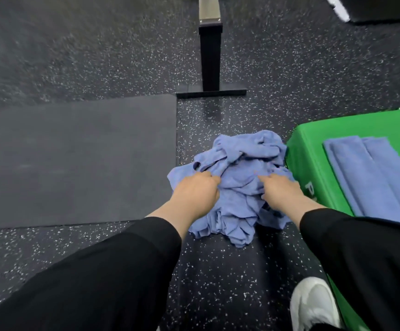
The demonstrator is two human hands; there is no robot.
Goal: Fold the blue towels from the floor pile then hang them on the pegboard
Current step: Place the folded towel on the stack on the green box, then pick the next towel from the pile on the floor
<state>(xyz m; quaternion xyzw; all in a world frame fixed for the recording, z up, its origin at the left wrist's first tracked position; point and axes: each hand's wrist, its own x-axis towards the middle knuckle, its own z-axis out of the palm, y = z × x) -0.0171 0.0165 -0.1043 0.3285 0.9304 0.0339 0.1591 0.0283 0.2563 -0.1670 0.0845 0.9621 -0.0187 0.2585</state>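
Flat dark grey rubber mat (74, 161) lies at left on black speckled floor (218, 283). Left hand (195, 193), fingers curled, grips left side of crumpled blue towel pile (237, 187) on floor. Right hand (281, 188) presses into pile's right side, fingers bent into cloth. Pile touches green padded box (313, 168); two folded blue towels (370, 177) lie on top.

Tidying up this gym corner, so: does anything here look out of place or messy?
Yes. Crumpled blue towels lie heaped on the floor beside the green box, with both hands on the heap. The folded towels on the box lie flat and neat. Nothing looks spilled or damaged.
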